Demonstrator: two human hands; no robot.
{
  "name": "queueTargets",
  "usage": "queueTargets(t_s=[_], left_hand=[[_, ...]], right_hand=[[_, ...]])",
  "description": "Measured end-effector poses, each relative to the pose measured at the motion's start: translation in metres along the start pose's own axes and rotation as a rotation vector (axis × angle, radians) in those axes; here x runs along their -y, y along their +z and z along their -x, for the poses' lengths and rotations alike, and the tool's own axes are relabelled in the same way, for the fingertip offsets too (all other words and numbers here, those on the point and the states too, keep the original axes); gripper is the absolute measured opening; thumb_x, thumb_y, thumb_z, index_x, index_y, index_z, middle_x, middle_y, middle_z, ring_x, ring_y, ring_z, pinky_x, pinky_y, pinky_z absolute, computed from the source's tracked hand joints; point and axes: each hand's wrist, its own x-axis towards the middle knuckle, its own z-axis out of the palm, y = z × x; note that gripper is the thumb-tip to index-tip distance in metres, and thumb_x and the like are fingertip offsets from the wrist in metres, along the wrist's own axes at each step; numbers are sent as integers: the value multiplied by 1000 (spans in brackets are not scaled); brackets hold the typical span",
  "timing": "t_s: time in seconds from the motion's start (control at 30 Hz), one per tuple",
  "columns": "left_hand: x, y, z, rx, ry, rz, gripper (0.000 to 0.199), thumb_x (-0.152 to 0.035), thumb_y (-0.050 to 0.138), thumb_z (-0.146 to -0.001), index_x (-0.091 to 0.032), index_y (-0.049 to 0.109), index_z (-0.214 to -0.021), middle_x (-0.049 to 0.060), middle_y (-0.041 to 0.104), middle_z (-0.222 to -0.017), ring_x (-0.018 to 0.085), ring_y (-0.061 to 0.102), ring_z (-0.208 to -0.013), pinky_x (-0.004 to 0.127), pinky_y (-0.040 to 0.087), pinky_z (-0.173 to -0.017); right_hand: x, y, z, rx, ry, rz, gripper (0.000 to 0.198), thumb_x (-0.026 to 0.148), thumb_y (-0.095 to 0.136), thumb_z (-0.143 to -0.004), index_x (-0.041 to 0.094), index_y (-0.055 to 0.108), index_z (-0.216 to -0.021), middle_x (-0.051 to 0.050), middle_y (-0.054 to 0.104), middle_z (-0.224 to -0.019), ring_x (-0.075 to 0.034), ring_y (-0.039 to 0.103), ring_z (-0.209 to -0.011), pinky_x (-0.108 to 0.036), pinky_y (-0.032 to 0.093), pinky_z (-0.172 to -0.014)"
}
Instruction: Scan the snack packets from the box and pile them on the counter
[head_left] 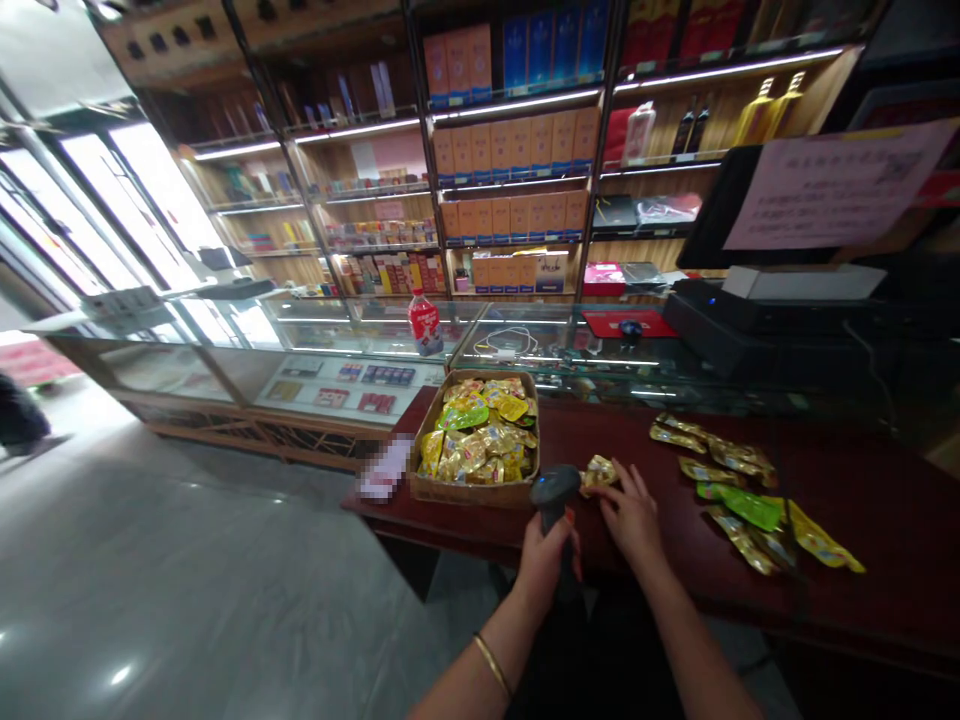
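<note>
My left hand [546, 560] is wrapped round the handle of a dark handheld barcode scanner [556, 487], whose head points towards the counter. Just right of it, my right hand [634, 515] has thumb and fingers on a small gold snack packet [598, 470] at the dark red tabletop. Left of the scanner, a shallow cardboard box [472, 492] holds a heap of gold, yellow and green packets [480, 430]. More loose packets [739, 460] lie spread on the table to the right, with a green one [742, 505] and a yellow one [821, 538] among them.
A glass display counter [322, 345] runs behind the table, carrying a red-labelled bottle [425, 322], a white cable [506, 343] and a mouse [630, 328] on a red mat. A monitor [720, 205] with a paper sheet stands at the right. A pixelated item [386, 468] lies at the table's left edge.
</note>
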Motion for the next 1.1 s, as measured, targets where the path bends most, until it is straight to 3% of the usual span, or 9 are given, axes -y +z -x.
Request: queueTargets(t_s=[0.13,0.2,0.33,0.43,0.5,0.57,0.67,0.87,1.1], left_hand=[[-11,-20,23,-44,-12,-91,49,-61,74,-71,-18,54,-85,-5,57,-54,8,45,-33,20,36,-33],[-16,-25,29,-49,-36,-144,50,-63,74,-71,-18,53,-82,-4,57,-53,9,45,-33,20,36,-32],[-22,-25,31,-50,-26,-223,53,-65,73,-69,-19,53,-86,-6,55,-51,9,43,-30,21,35,-30],[-31,-19,32,-21,15,-284,50,-62,72,-71,-18,54,-89,-6,55,-52,9,43,-31,20,35,-29],[-40,-14,33,3,16,-332,45,-57,70,-74,-18,55,-90,-6,56,-53,9,44,-32,19,35,-30],[-50,-10,35,20,17,-379,39,-52,68,-78,-18,54,-89,-6,55,-53,8,45,-32,18,34,-31],[-62,-6,36,25,27,-451,31,-45,65,-80,-18,53,-88,-7,54,-54,7,45,-33,16,33,-32],[-70,-4,39,56,36,-562,24,-39,61,-84,-18,54,-91,-7,53,-55,7,44,-33,16,33,-32],[-75,-1,44,87,19,-580,24,-41,61,-84,-18,54,-84,-6,53,-54,7,44,-33,16,32,-33]], right_hand=[[6,6,5,40,74,-68,29,33,50,-94,32,78,-94,0,58,-149,-26,47,-142,-44,40,-112],[8,7,1,9,163,-82,35,41,47,-95,25,73,-113,-9,50,-156,-30,41,-146,-49,37,-113],[20,11,-6,-38,277,-114,72,54,52,-92,11,46,-149,-28,42,-156,-46,26,-150,-68,22,-114],[24,13,-8,-33,221,-200,65,49,57,-90,23,48,-149,-19,54,-148,-46,32,-147,-78,10,-113],[22,13,-7,-35,150,-288,55,41,58,-89,28,55,-142,-13,62,-139,-39,46,-139,-74,15,-116],[18,11,-6,-57,85,-388,49,34,54,-89,26,59,-138,-12,63,-133,-30,57,-129,-59,33,-116],[12,8,-5,-115,20,-529,48,27,47,-89,20,59,-135,-14,61,-132,-24,62,-123,-40,50,-105],[15,5,-5,-165,-46,-693,58,19,49,-85,20,51,-143,-13,64,-136,-24,63,-124,-41,53,-103],[18,7,-4,-157,-34,-768,66,13,50,-79,23,54,-144,-11,65,-136,-24,64,-121,-38,56,-96]])
